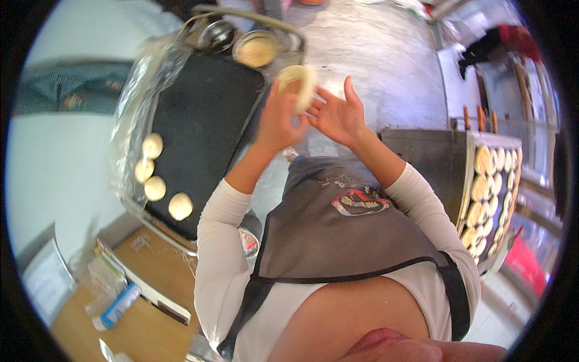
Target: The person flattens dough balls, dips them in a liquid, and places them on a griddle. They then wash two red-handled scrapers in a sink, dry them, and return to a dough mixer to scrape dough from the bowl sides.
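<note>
A pale round of flattened dough [306,90] is up in front of me, smeared by motion. My left hand [280,120] is at its left side, fingers curled against the dough. My right hand [339,114] has its fingers spread and thumb raised, fingertips at or very near the dough's lower right edge; whether they touch is unclear. To the left lies a dark griddle plate [199,114], with several pale dough rounds [155,188] along its near left edge. Beyond it stands a bowl [256,49] with yellowish contents.
A dark metal bowl [217,36] stands beside the yellowish one. Clear plastic sheeting [129,114] hangs along the griddle's left side. At right, a tray [463,211] carries several rows of browned rounds. A blue-and-white tube [117,306] lies on the wooden surface [78,335]. A person [500,45] is at far right.
</note>
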{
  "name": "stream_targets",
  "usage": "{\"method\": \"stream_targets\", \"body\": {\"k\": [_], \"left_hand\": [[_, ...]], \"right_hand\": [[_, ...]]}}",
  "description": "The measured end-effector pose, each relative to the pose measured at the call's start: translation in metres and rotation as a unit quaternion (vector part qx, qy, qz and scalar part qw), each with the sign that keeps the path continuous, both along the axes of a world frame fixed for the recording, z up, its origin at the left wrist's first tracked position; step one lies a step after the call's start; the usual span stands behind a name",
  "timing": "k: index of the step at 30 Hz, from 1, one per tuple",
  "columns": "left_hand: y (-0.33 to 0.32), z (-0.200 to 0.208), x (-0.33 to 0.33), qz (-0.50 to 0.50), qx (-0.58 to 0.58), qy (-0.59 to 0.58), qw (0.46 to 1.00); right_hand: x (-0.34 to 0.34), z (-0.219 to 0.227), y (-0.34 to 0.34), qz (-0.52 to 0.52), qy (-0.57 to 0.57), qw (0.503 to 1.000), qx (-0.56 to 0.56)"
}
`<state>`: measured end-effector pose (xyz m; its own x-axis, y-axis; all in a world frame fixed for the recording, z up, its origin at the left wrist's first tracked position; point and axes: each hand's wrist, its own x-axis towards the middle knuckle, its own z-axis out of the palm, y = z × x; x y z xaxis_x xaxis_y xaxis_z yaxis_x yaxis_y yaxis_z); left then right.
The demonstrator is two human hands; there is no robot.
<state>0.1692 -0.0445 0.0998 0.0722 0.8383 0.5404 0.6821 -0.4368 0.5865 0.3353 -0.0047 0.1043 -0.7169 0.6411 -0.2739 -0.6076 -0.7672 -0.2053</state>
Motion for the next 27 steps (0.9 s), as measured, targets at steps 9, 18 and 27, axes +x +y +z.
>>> {"method": "stream_targets", "body": {"k": [9,18,27], "left_hand": [[-0.007,0.038,0.239,-0.259,0.044,-0.016,0.965],[-0.040,0.023,0.402,-0.409,-0.158,0.120,0.890],[-0.044,0.043,0.435,-0.391,-0.202,0.169,0.882]], "right_hand": [[0.308,0.012,-0.013,-0.324,0.003,0.943,0.072],[0.749,0.006,-0.096,-0.640,-0.575,0.506,0.062],[0.901,-0.030,-0.118,0.073,-0.946,0.252,0.189]]}}
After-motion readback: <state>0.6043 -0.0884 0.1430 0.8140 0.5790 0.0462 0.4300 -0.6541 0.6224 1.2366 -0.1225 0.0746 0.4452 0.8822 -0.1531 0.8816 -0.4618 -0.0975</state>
